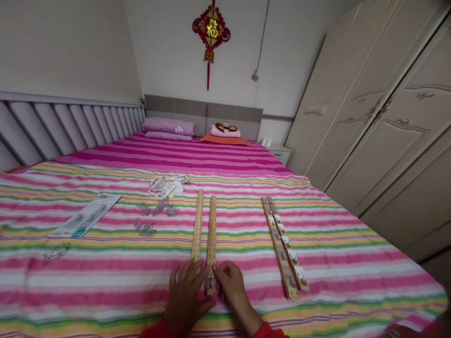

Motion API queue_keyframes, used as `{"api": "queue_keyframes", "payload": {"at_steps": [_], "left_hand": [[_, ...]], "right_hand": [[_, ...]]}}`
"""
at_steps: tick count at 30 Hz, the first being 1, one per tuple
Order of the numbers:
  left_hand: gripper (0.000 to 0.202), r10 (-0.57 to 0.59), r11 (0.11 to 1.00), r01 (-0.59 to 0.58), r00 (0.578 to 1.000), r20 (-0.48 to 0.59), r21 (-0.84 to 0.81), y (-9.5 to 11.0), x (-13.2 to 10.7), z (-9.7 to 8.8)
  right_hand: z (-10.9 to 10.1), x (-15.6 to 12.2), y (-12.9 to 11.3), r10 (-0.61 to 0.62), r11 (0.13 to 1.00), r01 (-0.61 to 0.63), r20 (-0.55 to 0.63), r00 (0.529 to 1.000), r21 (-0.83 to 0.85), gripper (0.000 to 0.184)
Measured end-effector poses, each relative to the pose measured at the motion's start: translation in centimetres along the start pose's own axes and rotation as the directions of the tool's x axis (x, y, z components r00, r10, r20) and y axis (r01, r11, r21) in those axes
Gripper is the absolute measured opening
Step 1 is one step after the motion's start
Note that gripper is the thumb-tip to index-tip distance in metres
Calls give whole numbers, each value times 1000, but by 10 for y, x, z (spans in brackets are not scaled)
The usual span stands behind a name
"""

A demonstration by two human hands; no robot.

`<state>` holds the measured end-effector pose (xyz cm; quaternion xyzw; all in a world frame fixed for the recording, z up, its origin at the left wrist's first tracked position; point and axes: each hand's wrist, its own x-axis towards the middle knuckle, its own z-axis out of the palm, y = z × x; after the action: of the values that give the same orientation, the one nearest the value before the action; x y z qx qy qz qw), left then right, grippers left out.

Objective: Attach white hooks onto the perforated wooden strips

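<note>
Two pale wooden strips with rows of small holes lie side by side on the bed, a left strip [198, 225] and a right strip [212, 230]. On the near end of the right strip sits a small clear packet [210, 282] with a metal piece in it. My left hand [186, 288] rests with its fingers spread, fingertips at the left strip's near end and thumb reaching toward the packet. Curled and pinched, my right hand [231, 284] touches the right strip's edge beside the packet. What its fingertips hold is too small to make out.
To the right lie two strips [282, 249] carrying small packets and white pieces. Several clear packets [160, 206], a pile of cards [167, 185], a long blister pack [88, 216] and a wire-like tangle [56, 252] lie left on the striped sheet [123, 291].
</note>
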<state>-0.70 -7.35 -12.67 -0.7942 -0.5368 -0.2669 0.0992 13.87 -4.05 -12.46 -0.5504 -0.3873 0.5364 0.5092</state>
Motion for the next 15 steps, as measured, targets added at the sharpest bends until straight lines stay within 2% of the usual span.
{"api": "queue_keyframes", "payload": {"at_steps": [4, 8, 11, 13, 15], "left_hand": [[70, 106, 994, -105, 994, -16, 38, -8, -3, 2], [73, 138, 989, -135, 990, -40, 68, -8, -5, 4], [82, 171, 985, -170, 984, -45, 28, -9, -3, 3], [78, 158, 986, -161, 985, -70, -40, -17, 4, -1], [59, 56, 990, -71, 991, -124, -120, -35, 15, -10]], "right_hand": [[-2, 8, 10, -49, 997, 46, -42, 998, -54, 39], [-2, 11, 12, -40, 996, 36, -48, 998, -78, 39], [-2, 8, 9, -7, 999, 6, -35, 999, -39, 43], [-3, 6, 6, 51, 999, -51, 14, 999, 0, 46], [-5, 3, 4, 113, 993, -115, 65, 991, 25, 49]]}}
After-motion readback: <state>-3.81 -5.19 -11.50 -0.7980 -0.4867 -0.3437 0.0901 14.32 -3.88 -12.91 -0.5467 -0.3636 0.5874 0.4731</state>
